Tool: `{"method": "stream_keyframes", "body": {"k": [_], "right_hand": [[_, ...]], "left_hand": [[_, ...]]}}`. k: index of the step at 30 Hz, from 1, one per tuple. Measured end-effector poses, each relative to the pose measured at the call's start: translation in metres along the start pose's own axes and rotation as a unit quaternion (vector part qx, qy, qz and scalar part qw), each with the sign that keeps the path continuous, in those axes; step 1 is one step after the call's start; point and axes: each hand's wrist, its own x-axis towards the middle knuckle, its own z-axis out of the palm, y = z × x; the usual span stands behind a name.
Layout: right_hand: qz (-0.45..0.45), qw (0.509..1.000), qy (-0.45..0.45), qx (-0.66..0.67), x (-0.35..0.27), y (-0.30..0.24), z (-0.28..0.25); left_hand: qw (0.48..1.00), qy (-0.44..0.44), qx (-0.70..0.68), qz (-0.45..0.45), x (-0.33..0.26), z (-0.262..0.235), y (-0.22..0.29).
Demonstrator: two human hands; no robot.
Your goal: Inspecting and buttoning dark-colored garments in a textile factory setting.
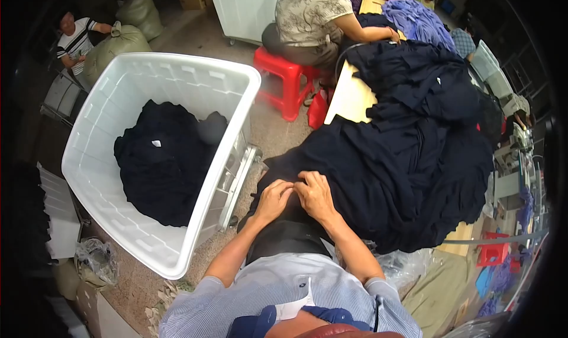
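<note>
I am observing the left hand and right hand angling inward, fingertips nearly meeting, pinching navy cloth beneath.

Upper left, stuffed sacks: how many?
2. The nearer sack stands just beyond the large white bin; the farther sack is behind it. Others may be hidden in the dark picture edge.

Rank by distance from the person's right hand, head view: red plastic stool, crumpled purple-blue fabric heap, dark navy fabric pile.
Nearest to the right hand first:
1. Dark navy fabric pile: right at it, spreading rightward.
2. Red plastic stool: ahead, slightly left.
3. Purple-blue fabric heap: far ahead, right.
</note>
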Motion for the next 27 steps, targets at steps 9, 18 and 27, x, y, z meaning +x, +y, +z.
{"method": "stream_keyframes", "body": {"k": [9, 18, 27], "right_hand": [[-0.166, 0.981, -0.099, -0.016, -0.004, 0.014, -0.012], [-0.154, 0.966, -0.182, -0.105, 0.013, 0.023, -0.026], [-0.120, 0.983, -0.119, -0.068, -0.008, 0.014, -0.035]], "left_hand": [[0.986, -0.073, 0.008, 0.152, 0.031, -0.001, -0.017], [0.958, -0.074, 0.108, 0.255, 0.055, 0.003, -0.004], [0.975, -0.122, -0.011, 0.184, 0.056, 0.014, -0.010]]}}
